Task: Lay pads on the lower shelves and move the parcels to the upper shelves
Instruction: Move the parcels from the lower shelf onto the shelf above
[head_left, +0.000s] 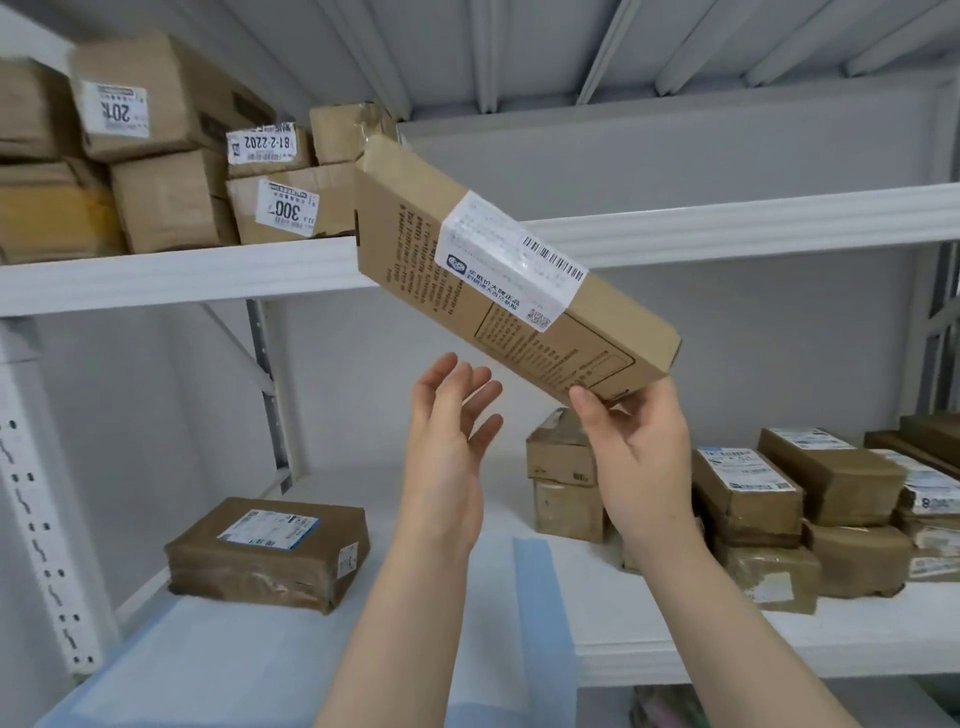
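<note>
The right hand (636, 447) pinches the tilted long parcel (498, 275) by its lower corner; the left hand (449, 431) hovers loose-fingered, holding nothing.

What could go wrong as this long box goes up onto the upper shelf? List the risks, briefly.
1. The right hand grips the long box by its lower end only, while the left hand is open and off it; the tilted box could twist loose and drop.
2. Its raised end is near the stacked parcels on the upper shelf; pushing in there might knock them.
</note>
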